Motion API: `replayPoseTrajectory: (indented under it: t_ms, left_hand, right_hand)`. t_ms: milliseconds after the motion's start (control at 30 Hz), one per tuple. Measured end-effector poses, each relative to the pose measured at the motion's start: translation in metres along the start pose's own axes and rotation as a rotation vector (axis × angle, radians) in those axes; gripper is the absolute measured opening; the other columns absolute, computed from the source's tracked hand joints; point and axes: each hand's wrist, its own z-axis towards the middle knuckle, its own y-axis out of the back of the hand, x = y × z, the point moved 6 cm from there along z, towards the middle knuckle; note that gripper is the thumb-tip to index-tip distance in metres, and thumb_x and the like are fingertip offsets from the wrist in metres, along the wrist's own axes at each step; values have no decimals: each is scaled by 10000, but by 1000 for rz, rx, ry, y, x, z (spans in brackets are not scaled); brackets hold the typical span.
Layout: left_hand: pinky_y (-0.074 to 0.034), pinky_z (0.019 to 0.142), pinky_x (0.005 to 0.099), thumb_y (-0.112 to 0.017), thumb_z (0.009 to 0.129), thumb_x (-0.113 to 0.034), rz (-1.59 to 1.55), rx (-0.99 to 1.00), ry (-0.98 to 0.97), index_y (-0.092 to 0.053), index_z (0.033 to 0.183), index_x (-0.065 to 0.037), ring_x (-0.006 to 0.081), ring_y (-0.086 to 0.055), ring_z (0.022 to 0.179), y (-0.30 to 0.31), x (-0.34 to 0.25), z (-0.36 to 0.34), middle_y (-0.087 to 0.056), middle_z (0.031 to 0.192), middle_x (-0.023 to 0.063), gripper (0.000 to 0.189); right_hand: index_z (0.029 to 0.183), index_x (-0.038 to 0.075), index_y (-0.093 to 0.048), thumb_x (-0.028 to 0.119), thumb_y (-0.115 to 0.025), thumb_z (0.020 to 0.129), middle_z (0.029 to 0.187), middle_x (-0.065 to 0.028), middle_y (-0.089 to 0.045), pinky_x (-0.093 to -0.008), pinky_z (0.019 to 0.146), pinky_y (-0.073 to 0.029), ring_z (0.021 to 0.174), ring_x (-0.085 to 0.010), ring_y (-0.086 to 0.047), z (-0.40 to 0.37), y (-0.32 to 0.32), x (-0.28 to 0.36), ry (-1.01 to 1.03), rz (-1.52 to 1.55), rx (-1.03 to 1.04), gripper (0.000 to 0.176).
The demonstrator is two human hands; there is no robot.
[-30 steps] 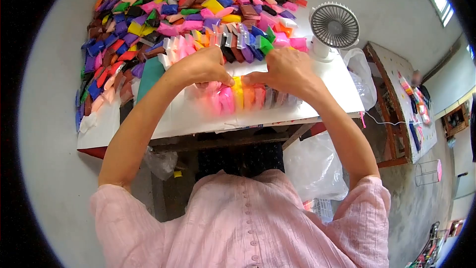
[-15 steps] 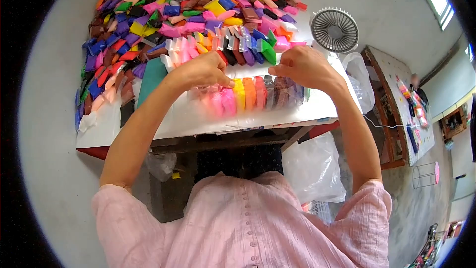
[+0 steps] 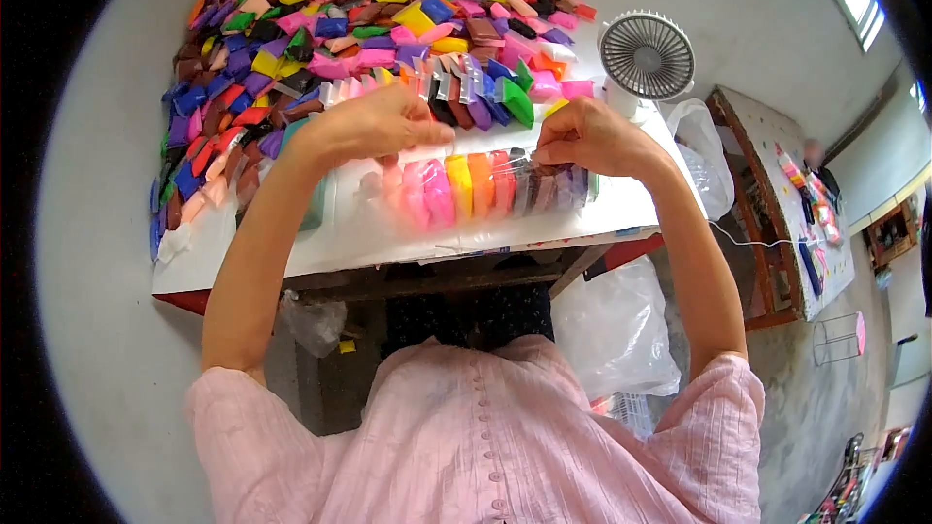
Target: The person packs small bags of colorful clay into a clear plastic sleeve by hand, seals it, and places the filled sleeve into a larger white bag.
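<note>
Head view: the left hand point(image 3: 374, 126) and the right hand point(image 3: 587, 136) each have their fingertips pressed together, pinching the clear film point(image 3: 524, 163) atop a row of clay blocks point(image 3: 456, 189) near the tabletop's point(image 3: 388, 238) front edge. That row looks full, with probably only the closing left to do. A second row point(image 3: 466, 87) and a loose heap point(image 3: 369, 19) lie unpacked toward the far edge. A fan point(image 3: 649, 56) stands at the far right corner. Below is a concrete floor with a plastic bag point(image 3: 616, 330), and another table point(image 3: 777, 165) stands to the right.

Small packing workshop: heaped clay packets point(image 3: 369, 29).
</note>
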Motion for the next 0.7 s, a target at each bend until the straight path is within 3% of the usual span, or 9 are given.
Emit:
replayPoseTrajectory:
  t_ms: [67, 100, 200, 267, 300, 400, 500, 600, 700]
  left_hand:
    - [-450, 567, 298, -655, 907, -302, 220, -102, -127, -676, 891, 25, 110, -538, 602, 11, -23, -4, -578, 724, 23, 329]
    - [-505, 703, 350, -610, 931, -302, 306, -171, -284, -672, 986, 44, 197, -628, 721, 8, -52, -15, -634, 783, 82, 355]
    - [-505, 806, 408, -591, 923, -275, 215, -529, -633, -668, 1054, 42, 305, -665, 870, -40, -66, -16, -672, 877, 182, 351]
    - [-480, 866, 438, -578, 904, -220, 130, -224, -368, -674, 1101, 16, 367, -628, 1029, -65, -71, 6, -667, 1010, 243, 322]
    - [-469, 888, 442, -589, 874, -188, 62, -187, -345, -688, 1084, 5, 393, -594, 1049, -76, -65, 20, -628, 1070, 261, 302]
    - [-474, 868, 424, -617, 852, -173, 130, -419, -373, -701, 1022, 20, 379, -598, 998, -82, -62, 20, -626, 1025, 238, 270]
    - [-477, 852, 392, -651, 832, -162, -18, -437, -334, -704, 970, 30, 325, -602, 938, -84, -55, 20, -619, 954, 201, 242]
    - [-488, 805, 353, -675, 825, -163, -58, -402, -289, -699, 951, 36, 244, -612, 872, -81, -55, 22, -626, 912, 154, 236]
    - [-493, 741, 320, -674, 847, -158, -196, -318, -310, -691, 914, 51, 173, -616, 790, -82, -51, 29, -656, 851, 111, 219]
  right_hand:
    - [881, 25, -738, 145, -702, 810, 781, -93, -704, -329, 674, -519, 705, -183, -652, 1, -1, -2, 27, 6, -5, 144]
    - [884, 23, -738, 149, -706, 811, 780, -96, -702, -332, 672, -516, 703, -185, -649, 1, -2, -2, 34, 20, -7, 149]
    - [891, 17, -734, 162, -715, 815, 771, -106, -694, -346, 662, -506, 692, -191, -636, 0, -1, -3, 64, 34, -17, 165]
    - [892, 10, -728, 172, -719, 820, 758, -116, -684, -357, 651, -497, 681, -196, -623, -2, 1, 1, 103, 10, -36, 178]
    - [897, -2, -718, 192, -722, 827, 758, -130, -674, -365, 642, -485, 673, -202, -607, -2, 0, -1, 109, 43, -25, 207]
    - [899, -13, -709, 207, -724, 822, 772, -138, -666, -355, 637, -481, 681, -202, -600, -11, 5, -3, 15, 2, -58, 234]
    - [893, -10, -710, 178, -715, 834, 883, -85, -680, -312, 751, -486, 795, -143, -604, -30, 16, 5, -16, -66, -59, 197]
    - [877, -8, -700, 137, -703, 832, 919, -78, -678, -310, 800, -488, 835, -142, -606, -39, 19, 4, 120, -29, -75, 152]
    - [870, -7, -682, 103, -694, 832, 877, -63, -669, -304, 802, -495, 825, -133, -608, -39, 17, -8, 56, 114, -91, 117]
